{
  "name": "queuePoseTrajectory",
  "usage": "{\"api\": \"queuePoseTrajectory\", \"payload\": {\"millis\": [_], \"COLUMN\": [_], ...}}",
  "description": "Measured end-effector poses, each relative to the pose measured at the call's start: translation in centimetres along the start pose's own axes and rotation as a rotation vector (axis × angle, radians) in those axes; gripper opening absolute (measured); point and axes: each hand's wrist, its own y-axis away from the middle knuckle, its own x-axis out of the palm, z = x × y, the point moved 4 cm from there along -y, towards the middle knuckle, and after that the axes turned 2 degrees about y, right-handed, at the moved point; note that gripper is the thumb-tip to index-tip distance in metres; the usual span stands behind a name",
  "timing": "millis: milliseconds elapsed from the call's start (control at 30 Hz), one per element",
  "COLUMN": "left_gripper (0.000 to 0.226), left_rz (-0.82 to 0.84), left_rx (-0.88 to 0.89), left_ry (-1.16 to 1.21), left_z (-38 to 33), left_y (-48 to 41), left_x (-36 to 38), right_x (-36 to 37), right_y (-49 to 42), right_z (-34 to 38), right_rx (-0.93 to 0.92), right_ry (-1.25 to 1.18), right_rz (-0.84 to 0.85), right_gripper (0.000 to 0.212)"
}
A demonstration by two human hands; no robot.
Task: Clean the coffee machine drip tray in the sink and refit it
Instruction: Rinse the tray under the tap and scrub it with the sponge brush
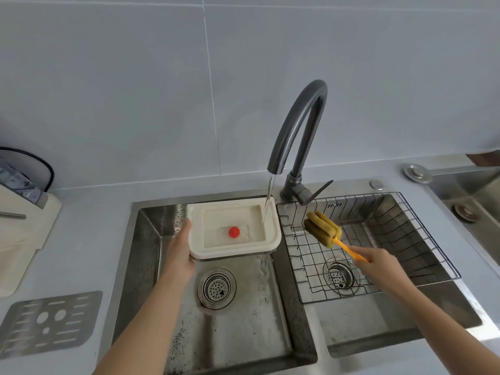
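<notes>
Cream drip tray (234, 250) with red float (234, 232); yellow-green sponge brush (323, 229), orange handle.

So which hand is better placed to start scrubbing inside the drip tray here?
The right hand: it already grips the sponge brush just right of the drip tray. The left hand is busy holding the tray's left edge under the running tap.

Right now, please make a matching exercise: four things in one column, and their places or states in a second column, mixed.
1. tray
2. brush
3. grate
4. rack

a. sits in the right basin
b. lies on the counter, left of the sink
c. under the running tap, held by the left hand
d. held by the right hand, above the right basin

Pairs: 1-c, 2-d, 3-b, 4-a
</notes>
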Motion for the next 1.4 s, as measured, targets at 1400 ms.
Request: {"api": "queuePoseTrajectory", "payload": {"millis": [1400], "left_gripper": [0.027], "left_rz": [-0.101], "left_rx": [-0.086], "left_ry": [0.006], "left_z": [0.5], "left_y": [1.2], "left_x": [1.5], "right_x": [2.2], "right_y": [-9.1], "right_z": [10.0], "right_rx": [0.011], "right_ry": [-0.755], "right_rz": [0.178], "right_gripper": [0.099]}}
